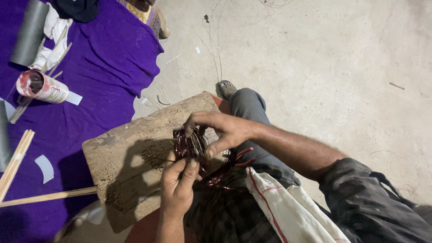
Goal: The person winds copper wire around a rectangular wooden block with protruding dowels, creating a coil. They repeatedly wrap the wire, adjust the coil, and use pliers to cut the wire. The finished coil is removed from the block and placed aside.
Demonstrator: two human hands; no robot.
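Both your hands grip the dark red wire coil (194,146) over the wooden worktop (135,166), right hand (220,130) pinching from above and left hand (177,184) from below, steadying its loose turns.

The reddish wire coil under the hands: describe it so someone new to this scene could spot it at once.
Start at the worn wooden board beside the purple cloth. At its right edge, the right hand arches over the wire coil while the left hand pinches it from below. It is the only glossy, dark red bundle of thin looped strands here, unlike the pale sticks and paper tube.
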